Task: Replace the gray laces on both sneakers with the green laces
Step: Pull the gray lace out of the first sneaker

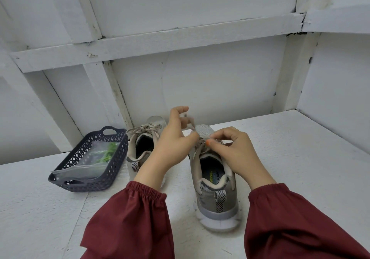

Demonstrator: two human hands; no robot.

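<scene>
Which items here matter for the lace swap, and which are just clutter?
Job: near sneaker, its gray lace pinched by left hand and right hand; far sneaker, tied; green laces in plastic bag.
Idle: basket holding the bag, table.

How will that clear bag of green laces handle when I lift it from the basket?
Probably floppy: the clear bag lies crumpled against the basket wall. Likely light, holding only thin green laces. Its glossy film may slip.

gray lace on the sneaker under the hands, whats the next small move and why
Probably pull the flat gray lace free of the top eyelet of the gray mesh sneaker. The left hand pinches a raised lace end and the right hand pinches the lacing near the tongue, so the bow looks undone but the lace is threaded.
</scene>
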